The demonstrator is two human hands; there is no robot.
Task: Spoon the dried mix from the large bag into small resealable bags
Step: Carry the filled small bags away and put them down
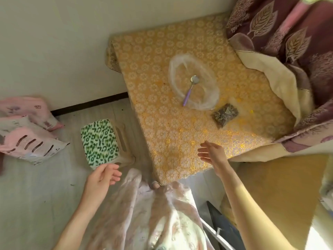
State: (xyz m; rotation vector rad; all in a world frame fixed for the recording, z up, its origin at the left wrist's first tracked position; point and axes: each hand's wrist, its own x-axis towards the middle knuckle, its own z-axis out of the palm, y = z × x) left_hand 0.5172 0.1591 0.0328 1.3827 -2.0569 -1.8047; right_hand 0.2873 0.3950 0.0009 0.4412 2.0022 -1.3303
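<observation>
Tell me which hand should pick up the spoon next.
Right, probably. The right hand is open above the table, nearer the spoon. The left hand is off the table beside the stool.

The curtain [281, 33] drapes over the desk's [162, 123] right edge, hiding that corner, and runs off the frame's top and right. The small bag's [224, 114] contents are too small to identify. The pink packages [27, 134] are cut by the left border.
</observation>
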